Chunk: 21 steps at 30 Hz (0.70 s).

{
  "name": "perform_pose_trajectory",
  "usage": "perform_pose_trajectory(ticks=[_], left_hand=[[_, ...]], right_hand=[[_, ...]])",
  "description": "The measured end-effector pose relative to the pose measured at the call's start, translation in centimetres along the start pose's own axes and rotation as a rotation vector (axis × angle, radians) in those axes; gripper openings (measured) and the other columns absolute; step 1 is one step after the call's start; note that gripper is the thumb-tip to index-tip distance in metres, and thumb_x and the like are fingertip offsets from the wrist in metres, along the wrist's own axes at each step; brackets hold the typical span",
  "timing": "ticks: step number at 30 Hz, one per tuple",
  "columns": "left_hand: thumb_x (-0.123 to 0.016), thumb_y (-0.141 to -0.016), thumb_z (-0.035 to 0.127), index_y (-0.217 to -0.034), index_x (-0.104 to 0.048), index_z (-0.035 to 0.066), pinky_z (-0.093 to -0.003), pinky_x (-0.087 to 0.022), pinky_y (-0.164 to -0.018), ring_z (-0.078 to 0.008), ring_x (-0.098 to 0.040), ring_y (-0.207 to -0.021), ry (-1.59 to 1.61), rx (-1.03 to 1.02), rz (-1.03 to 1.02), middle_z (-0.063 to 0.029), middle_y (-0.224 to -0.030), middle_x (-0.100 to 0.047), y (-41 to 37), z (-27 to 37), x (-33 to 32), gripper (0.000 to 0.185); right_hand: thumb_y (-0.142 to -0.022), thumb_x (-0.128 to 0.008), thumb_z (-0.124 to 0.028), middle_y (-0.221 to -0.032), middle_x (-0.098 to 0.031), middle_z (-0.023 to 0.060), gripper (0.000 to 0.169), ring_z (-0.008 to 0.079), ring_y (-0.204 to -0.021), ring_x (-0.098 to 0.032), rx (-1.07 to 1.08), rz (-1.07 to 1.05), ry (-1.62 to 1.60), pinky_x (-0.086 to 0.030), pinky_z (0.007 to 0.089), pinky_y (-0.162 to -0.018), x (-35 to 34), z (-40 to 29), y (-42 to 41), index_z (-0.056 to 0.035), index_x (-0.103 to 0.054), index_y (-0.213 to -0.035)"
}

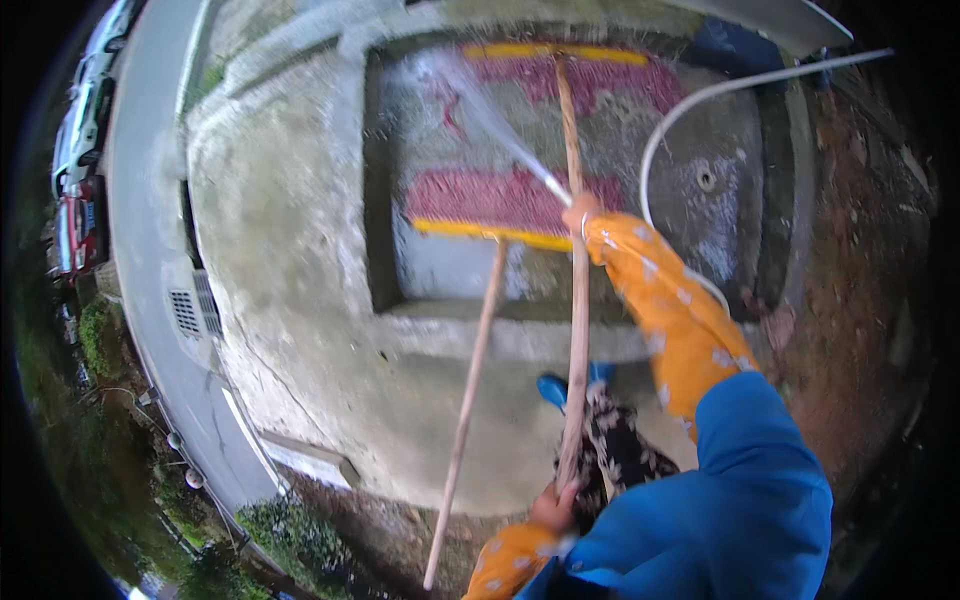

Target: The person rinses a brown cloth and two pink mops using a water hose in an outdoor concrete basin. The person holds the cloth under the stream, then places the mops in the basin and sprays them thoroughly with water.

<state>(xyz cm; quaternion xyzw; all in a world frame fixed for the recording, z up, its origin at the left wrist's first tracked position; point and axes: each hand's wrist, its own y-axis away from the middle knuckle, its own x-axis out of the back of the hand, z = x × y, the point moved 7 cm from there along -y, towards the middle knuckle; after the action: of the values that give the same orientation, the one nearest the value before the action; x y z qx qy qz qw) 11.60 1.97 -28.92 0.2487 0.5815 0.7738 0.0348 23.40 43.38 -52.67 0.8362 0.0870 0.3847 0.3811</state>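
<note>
My left hand (555, 506) is closed around the lower end of a long wooden mop handle (579, 330). Its yellow-backed mop head with pink strands (600, 82) lies at the far side of a shallow concrete basin (487, 328). My right hand (583, 212) grips a pale hose (664, 131) near its end, right at the handle; whether it also holds the wood is hidden. Water (491, 112) sprays from the hose toward the basin's far left corner. A second pink mop head (480, 199) lies nearer, its wooden handle (476, 352) resting across the near rim.
A round drain opening (706, 178) is at the basin's right. Blue shoes (553, 391) stand on concrete by the near rim. Bare soil (847, 300) lies to the right. On the left are a road (146, 112), a drain grate (185, 313), parked cars (90, 127) and shrubs (292, 536).
</note>
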Motion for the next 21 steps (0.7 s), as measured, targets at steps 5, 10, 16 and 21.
perform_pose_trajectory(ticks=[5,10,16,21], left_hand=[[-0.043,-0.082,0.046,-0.096,-0.056,0.004,-0.0396,-0.044,-0.064,-0.031,-0.058,-0.071,0.166,0.027,-0.188,-0.0179,-0.07,-0.058,7.1,-2.5,1.2,0.046],[-0.042,-0.081,0.047,-0.103,-0.053,0.006,-0.0431,-0.044,-0.07,-0.0383,-0.056,-0.077,-0.05,0.118,-0.122,-0.0221,-0.077,-0.058,5.8,-4.5,1.8,0.048],[-0.047,-0.078,0.048,-0.1,-0.054,0.006,-0.0434,-0.044,-0.071,-0.0413,-0.055,-0.081,0.062,0.042,-0.096,-0.0257,-0.082,-0.057,4.4,-1.7,2.2,0.049],[-0.046,-0.078,0.048,-0.105,-0.054,0.005,-0.0415,-0.043,-0.075,-0.0395,-0.055,-0.086,0.27,-0.019,-0.062,-0.0233,-0.086,-0.058,12.2,-8.3,3.1,0.051]], right_hand=[[-0.067,-0.059,-0.018,-0.077,-0.061,0.019,0.027,0.0341,-0.075,-0.06,-0.027,0.012,-0.113,-0.049,0.0399,-0.066,-0.3,3.1,2.9,-0.0007,-0.058,-0.087],[-0.063,-0.06,-0.017,-0.078,-0.06,0.0196,0.027,0.0296,-0.078,-0.061,0.046,-0.063,0.037,-0.048,0.0369,-0.068,-4.6,2.7,8.9,-0.0013,-0.061,-0.086],[-0.066,-0.056,-0.02,-0.068,-0.06,0.0189,0.024,0.0314,-0.071,-0.061,0.034,0.026,-0.009,-0.048,0.039,-0.058,-0.7,0.1,2.9,0.0006,-0.061,-0.076],[-0.064,-0.061,-0.019,-0.085,-0.058,0.0243,0.036,0.0338,-0.079,-0.059,0.158,-0.029,0.063,-0.047,0.0397,-0.07,-3.7,2.3,11.8,0.0061,-0.054,-0.089]])
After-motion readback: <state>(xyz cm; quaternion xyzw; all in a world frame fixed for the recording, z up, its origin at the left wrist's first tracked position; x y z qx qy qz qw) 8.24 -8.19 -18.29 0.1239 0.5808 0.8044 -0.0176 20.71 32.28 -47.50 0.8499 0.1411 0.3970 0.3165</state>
